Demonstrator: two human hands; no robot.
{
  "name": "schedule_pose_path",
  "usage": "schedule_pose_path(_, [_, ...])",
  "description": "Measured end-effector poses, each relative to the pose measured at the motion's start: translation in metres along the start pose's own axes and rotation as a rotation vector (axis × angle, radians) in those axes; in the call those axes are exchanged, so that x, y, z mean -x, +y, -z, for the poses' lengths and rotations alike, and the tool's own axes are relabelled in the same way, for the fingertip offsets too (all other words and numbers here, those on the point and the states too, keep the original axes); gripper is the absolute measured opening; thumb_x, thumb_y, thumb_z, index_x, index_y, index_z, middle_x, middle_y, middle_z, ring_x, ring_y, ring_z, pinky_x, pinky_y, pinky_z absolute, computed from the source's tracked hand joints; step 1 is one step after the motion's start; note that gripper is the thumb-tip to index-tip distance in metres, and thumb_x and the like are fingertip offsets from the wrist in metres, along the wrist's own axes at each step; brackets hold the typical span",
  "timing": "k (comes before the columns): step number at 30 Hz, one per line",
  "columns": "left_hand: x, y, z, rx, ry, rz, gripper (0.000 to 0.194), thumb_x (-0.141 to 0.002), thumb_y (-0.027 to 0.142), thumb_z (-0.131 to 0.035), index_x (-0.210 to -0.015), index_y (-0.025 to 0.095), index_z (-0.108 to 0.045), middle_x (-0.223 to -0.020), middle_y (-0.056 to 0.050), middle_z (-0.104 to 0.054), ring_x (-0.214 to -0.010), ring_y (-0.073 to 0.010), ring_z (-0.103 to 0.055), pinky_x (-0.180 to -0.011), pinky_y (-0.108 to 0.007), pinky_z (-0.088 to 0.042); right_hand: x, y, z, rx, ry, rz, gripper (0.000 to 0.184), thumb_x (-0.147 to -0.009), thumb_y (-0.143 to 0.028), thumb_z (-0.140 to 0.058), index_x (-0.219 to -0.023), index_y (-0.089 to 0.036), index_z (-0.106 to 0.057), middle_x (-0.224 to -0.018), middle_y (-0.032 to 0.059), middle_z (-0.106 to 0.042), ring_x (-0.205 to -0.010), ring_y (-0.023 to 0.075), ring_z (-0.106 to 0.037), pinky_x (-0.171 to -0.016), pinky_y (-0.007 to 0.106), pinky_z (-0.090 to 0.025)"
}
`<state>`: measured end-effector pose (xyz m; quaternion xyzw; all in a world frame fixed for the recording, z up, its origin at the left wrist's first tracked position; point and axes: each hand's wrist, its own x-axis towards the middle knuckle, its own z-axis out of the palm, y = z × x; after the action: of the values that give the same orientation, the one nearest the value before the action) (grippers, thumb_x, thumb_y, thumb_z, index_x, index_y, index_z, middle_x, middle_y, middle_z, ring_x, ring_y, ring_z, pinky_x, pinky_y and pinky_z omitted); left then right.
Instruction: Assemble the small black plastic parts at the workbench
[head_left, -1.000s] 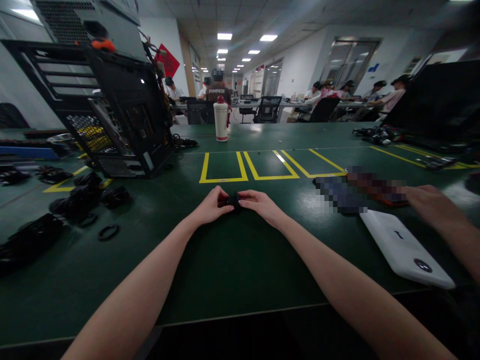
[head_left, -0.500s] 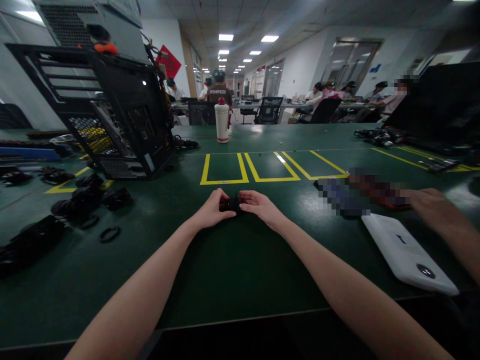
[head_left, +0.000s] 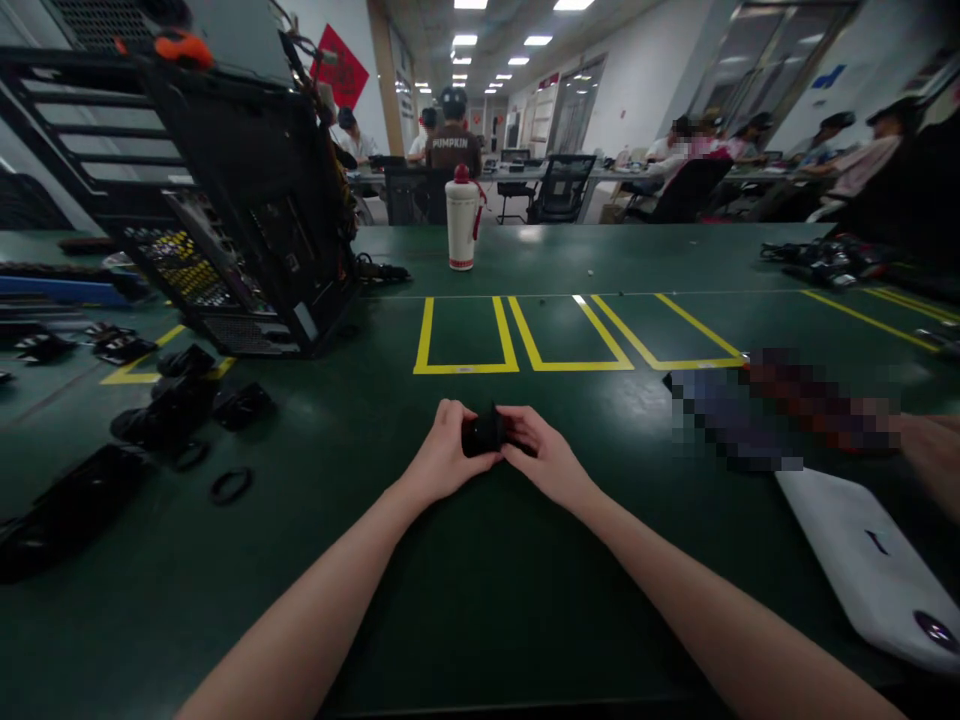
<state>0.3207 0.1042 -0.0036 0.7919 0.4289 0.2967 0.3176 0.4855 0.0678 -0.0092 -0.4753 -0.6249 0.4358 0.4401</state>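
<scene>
A small black rounded part (head_left: 486,430), its exact kind unclear, is held between my two hands just above or on the green table (head_left: 480,570). My left hand (head_left: 444,462) grips its left side, thumb in front and fingers behind. My right hand (head_left: 546,455) closes on the right end, at a wider flange-like edge, with thumb and fingertips. The palms and fingers cover some of the part. To the left lie a black ring (head_left: 214,494) and several dark lumpy parts (head_left: 244,405), neither hand touching them.
An open black computer case (head_left: 262,210) stands at the left. Behind the yellow tape rectangles (head_left: 491,368) is a white bottle (head_left: 460,225). A white phone-like object (head_left: 855,540) lies at right, near another person's hand (head_left: 934,450). Cables (head_left: 825,260) lie farther back.
The view has shifted, so the hands and black part appear slightly lower and to the right. Both hands still hold the part. The other person's hand shows farther right.
</scene>
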Motion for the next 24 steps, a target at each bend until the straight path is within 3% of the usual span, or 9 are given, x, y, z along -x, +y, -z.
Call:
schedule_pose_path(9, [-0.006, 0.003, 0.000, 0.107, -0.064, 0.176, 0.039, -0.065, 0.030, -0.061, -0.097, 0.024, -0.039, -0.099, -0.004, -0.039, -0.088, -0.0186, -0.047, -0.074, -0.036, -0.046, -0.006, -0.006, 0.009, 0.123, -0.032, -0.133, 0.046, -0.075, -0.018, -0.046, -0.118, -0.033, -0.038, -0.119, 0.0020, -0.044, -0.110, 0.0184, -0.044, -0.095, 0.038, -0.038])
schedule_pose_path(18, [0.004, 0.000, -0.015, 0.119, -0.008, 0.188, 0.047, -0.065, 0.021, -0.061, -0.102, 0.028, -0.034, -0.105, -0.006, -0.038, -0.100, -0.0214, -0.045, -0.086, -0.042, -0.043, 0.001, -0.005, 0.014, 0.198, -0.102, -0.205, 0.046, -0.079, -0.020, -0.041, -0.121, -0.038, -0.034, -0.125, -0.0002, -0.040, -0.116, 0.0191, -0.039, -0.097, 0.038, -0.036])
schedule_pose_path(24, [0.009, 0.008, -0.019, 0.131, -0.004, 0.190, 0.046, -0.065, 0.017, -0.060, -0.101, 0.026, -0.033, -0.104, -0.006, -0.035, -0.101, -0.0213, -0.043, -0.087, -0.043, -0.042, 0.004, -0.007, 0.015, 0.214, -0.080, -0.191, 0.044, -0.080, -0.019, -0.040, -0.120, -0.036, -0.035, -0.125, 0.0007, -0.040, -0.116, 0.0181, -0.038, -0.099, 0.038, -0.034])
